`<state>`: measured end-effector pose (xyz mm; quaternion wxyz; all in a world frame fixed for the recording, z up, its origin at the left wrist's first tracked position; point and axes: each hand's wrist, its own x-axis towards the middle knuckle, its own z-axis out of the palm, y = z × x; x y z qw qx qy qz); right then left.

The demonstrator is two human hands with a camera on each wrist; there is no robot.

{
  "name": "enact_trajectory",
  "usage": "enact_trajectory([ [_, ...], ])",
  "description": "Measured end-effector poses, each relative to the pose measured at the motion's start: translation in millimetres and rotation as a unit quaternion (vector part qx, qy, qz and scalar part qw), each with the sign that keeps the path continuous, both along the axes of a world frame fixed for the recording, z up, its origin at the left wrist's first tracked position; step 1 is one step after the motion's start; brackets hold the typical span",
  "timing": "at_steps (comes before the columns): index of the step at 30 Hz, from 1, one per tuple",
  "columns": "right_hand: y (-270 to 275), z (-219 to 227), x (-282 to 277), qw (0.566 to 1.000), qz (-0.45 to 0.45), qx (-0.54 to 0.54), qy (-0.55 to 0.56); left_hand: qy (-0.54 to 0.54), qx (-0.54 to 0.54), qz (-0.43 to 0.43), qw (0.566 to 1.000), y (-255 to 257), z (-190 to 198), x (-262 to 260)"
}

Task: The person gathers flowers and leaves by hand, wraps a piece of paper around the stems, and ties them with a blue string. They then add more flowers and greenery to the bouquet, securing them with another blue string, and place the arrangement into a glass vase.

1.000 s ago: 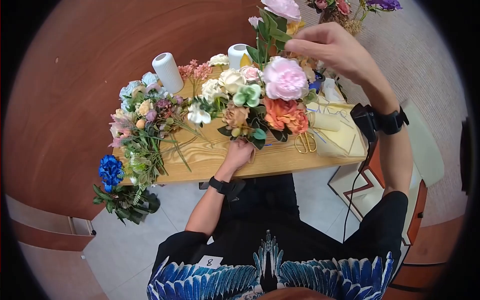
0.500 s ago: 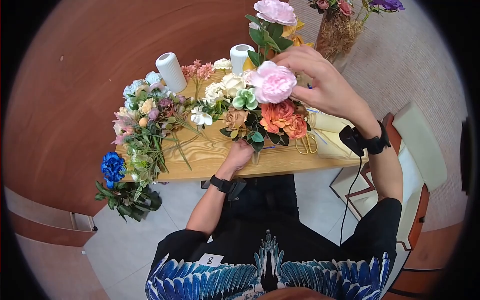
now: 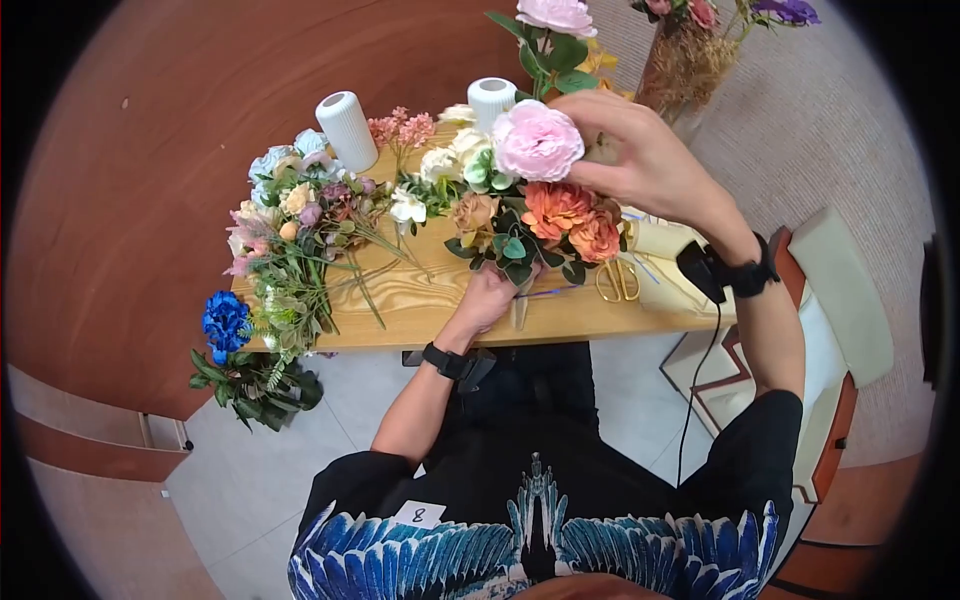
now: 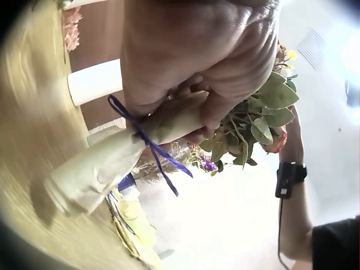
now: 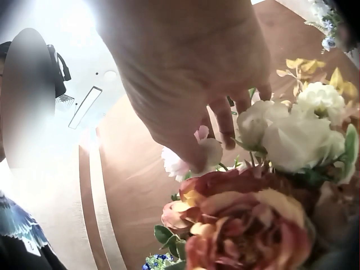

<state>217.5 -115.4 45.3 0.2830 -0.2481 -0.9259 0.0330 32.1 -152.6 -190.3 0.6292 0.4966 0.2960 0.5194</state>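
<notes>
My left hand (image 3: pixel 487 297) grips the stem end of a mixed bouquet just over the front of the table. In the left wrist view, pale paper (image 4: pixel 90 171) wraps those stems, tied round with a purple ribbon (image 4: pixel 147 140). The bouquet carries orange peonies (image 3: pixel 558 208), a tan rose (image 3: pixel 474 213), cream roses, a green succulent and dark leaves. At its top right, my right hand (image 3: pixel 645 160) curls its fingers behind a large pink peony (image 3: pixel 538 141), thumb at the bloom's lower edge. The right wrist view shows white blooms (image 5: pixel 301 138) near those fingers.
Loose flower stems (image 3: pixel 300 230) lie along the table's left side, with a blue flower (image 3: pixel 227 322) at the corner. Two white ribbed vases (image 3: pixel 347 132) stand at the back. Gold scissors (image 3: pixel 618 282) and pale wrapping paper (image 3: pixel 675 262) lie on the right; a chair (image 3: pixel 845 290) stands beyond.
My right hand has come down from the upper pink flower to the large pink peony and taken hold around it. The peony has shifted left and slightly up; my left hand keeps its grip.
</notes>
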Motion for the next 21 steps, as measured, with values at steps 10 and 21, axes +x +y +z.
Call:
enact_trajectory([
  [10,31.5,7.8,16.4,0.916,-0.063,-0.366,0.152,-0.008,0.012,-0.027,1.0,11.4,-28.3,-1.1],
  [21,28.1,5.7,-1.3,0.865,-0.092,-0.45,0.199,0.228,-0.062,-0.01,0.972,-8.5,27.7,-14.1],
])
